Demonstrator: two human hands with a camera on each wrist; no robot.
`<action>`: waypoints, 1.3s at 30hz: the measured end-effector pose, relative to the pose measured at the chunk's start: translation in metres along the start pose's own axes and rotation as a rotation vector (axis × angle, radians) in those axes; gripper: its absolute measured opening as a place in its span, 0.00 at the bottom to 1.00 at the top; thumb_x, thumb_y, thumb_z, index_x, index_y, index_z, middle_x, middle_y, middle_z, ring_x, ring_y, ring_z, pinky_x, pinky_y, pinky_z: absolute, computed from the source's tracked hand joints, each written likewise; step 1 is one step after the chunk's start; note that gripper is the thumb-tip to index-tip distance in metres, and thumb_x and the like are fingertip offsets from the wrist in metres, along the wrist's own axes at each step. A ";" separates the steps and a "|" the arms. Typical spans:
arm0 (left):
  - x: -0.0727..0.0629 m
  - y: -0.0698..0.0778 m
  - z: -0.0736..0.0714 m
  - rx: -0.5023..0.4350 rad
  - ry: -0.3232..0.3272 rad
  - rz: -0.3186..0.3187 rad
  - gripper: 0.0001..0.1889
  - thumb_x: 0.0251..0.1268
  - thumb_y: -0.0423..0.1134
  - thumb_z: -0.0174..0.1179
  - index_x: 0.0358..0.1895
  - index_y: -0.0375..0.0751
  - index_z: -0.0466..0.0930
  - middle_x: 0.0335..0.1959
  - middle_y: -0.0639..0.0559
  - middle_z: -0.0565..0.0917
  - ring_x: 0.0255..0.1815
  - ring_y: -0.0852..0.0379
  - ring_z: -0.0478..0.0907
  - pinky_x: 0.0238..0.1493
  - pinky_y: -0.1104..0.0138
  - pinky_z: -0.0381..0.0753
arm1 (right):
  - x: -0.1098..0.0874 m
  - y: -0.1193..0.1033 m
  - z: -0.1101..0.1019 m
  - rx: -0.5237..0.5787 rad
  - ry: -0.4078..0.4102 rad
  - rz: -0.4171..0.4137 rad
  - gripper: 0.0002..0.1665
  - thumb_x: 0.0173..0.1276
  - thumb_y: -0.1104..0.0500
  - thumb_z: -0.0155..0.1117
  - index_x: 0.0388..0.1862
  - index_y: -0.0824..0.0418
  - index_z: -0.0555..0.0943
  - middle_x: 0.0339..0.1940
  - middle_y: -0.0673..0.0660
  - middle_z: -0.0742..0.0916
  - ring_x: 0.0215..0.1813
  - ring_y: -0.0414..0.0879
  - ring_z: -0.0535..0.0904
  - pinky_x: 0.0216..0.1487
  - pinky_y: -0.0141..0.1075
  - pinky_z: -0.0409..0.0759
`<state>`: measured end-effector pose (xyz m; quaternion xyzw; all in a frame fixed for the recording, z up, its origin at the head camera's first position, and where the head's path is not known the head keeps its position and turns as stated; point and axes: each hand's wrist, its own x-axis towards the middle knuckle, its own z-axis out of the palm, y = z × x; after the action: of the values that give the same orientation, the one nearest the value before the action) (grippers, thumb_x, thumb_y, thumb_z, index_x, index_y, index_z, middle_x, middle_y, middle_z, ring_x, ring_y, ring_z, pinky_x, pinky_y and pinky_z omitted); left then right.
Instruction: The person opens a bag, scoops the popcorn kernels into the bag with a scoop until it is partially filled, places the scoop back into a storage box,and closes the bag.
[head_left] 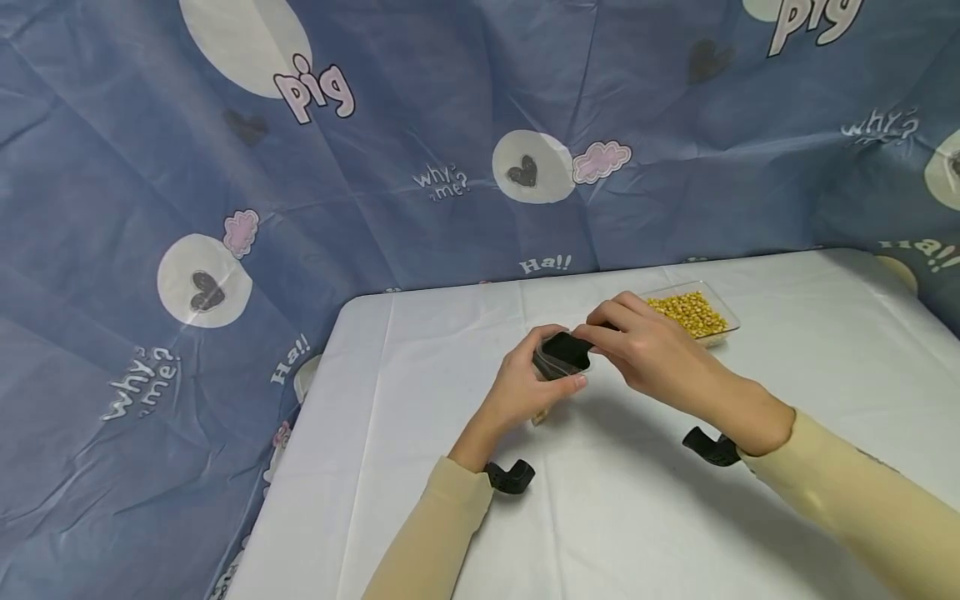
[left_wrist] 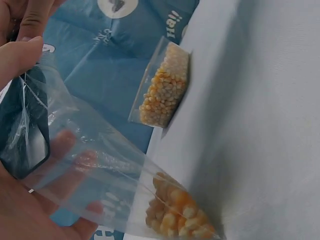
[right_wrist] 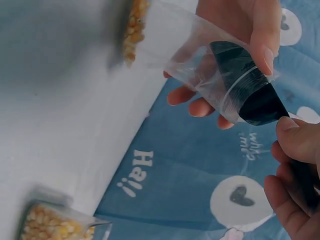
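A blue printed fabric backdrop (head_left: 375, 192) fills the far left and runs on behind both hands, beyond the fingertips. Next comes the left hand (head_left: 521, 379), below it a cream sleeve and a black curved wrist piece (head_left: 512, 477). Its fingers curl round the mouth of a clear, limp plastic bag (left_wrist: 112, 150), thumb on the near side, the other fingers behind the film and somewhat spread. Yellow corn kernels (left_wrist: 180, 210) sit in the bag's bottom corner, below those fingers. Between the two hands, a black scoop (right_wrist: 260, 105) has its blade inside the bag's mouth. The right hand (head_left: 648, 346) pinches the scoop's handle between thumb and fingers. Just beyond the right hand's knuckles, a clear rectangular plastic container (head_left: 729, 315) full of yellow corn stands on the white cloth-covered table (head_left: 615, 517).
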<state>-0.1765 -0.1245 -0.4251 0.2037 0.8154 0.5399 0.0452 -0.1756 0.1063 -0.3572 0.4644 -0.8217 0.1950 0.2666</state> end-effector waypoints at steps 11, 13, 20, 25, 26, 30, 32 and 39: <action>0.000 -0.001 -0.004 -0.030 -0.004 0.004 0.38 0.54 0.60 0.74 0.69 0.71 0.66 0.58 0.62 0.77 0.53 0.59 0.77 0.54 0.55 0.76 | 0.002 0.002 -0.002 0.007 0.038 0.002 0.20 0.56 0.75 0.74 0.47 0.61 0.86 0.40 0.52 0.83 0.47 0.51 0.76 0.45 0.42 0.80; 0.000 -0.002 -0.005 -0.031 0.006 0.002 0.38 0.54 0.60 0.74 0.68 0.72 0.66 0.59 0.64 0.76 0.56 0.60 0.76 0.57 0.53 0.74 | 0.003 0.003 -0.002 0.016 0.044 0.008 0.20 0.56 0.75 0.74 0.47 0.61 0.86 0.40 0.52 0.83 0.47 0.51 0.76 0.45 0.42 0.80; -0.001 -0.006 -0.009 -0.083 0.011 0.016 0.36 0.57 0.54 0.74 0.68 0.69 0.68 0.61 0.64 0.75 0.61 0.61 0.72 0.64 0.48 0.68 | 0.002 0.004 -0.002 0.021 0.067 0.031 0.20 0.57 0.75 0.74 0.49 0.62 0.86 0.40 0.52 0.83 0.47 0.51 0.76 0.46 0.42 0.79; -0.001 -0.007 -0.011 -0.083 0.008 0.006 0.36 0.57 0.54 0.74 0.68 0.71 0.67 0.61 0.64 0.77 0.63 0.60 0.72 0.63 0.48 0.68 | 0.002 0.004 -0.004 0.021 0.067 0.048 0.19 0.59 0.74 0.74 0.49 0.61 0.86 0.40 0.52 0.83 0.47 0.51 0.76 0.46 0.41 0.78; -0.001 -0.007 -0.011 -0.080 0.009 0.005 0.36 0.57 0.55 0.74 0.68 0.72 0.67 0.61 0.64 0.76 0.63 0.60 0.72 0.64 0.48 0.68 | 0.002 0.004 -0.005 0.022 0.070 0.049 0.19 0.59 0.74 0.74 0.49 0.61 0.86 0.40 0.53 0.83 0.47 0.51 0.76 0.46 0.42 0.78; -0.001 -0.008 -0.012 -0.067 0.013 0.007 0.36 0.57 0.55 0.74 0.69 0.73 0.67 0.62 0.65 0.76 0.66 0.59 0.70 0.64 0.46 0.66 | 0.001 0.006 -0.007 0.035 0.092 0.053 0.20 0.57 0.75 0.74 0.48 0.62 0.87 0.40 0.54 0.83 0.46 0.52 0.76 0.45 0.43 0.78; 0.000 -0.008 -0.012 -0.060 0.018 0.011 0.36 0.57 0.55 0.74 0.69 0.72 0.67 0.63 0.66 0.75 0.67 0.59 0.69 0.64 0.45 0.66 | 0.000 0.007 -0.008 0.042 0.107 0.058 0.21 0.56 0.76 0.74 0.48 0.63 0.87 0.41 0.54 0.83 0.46 0.53 0.76 0.44 0.44 0.79; 0.001 -0.009 -0.014 -0.029 0.031 0.035 0.37 0.57 0.55 0.74 0.70 0.66 0.68 0.62 0.62 0.76 0.65 0.59 0.70 0.67 0.45 0.64 | -0.005 0.010 -0.012 0.054 0.123 0.114 0.24 0.55 0.78 0.73 0.49 0.62 0.87 0.43 0.54 0.84 0.48 0.53 0.77 0.46 0.44 0.77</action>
<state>-0.1835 -0.1392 -0.4274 0.2090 0.8045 0.5554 0.0259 -0.1795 0.1213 -0.3515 0.4111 -0.8234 0.2600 0.2922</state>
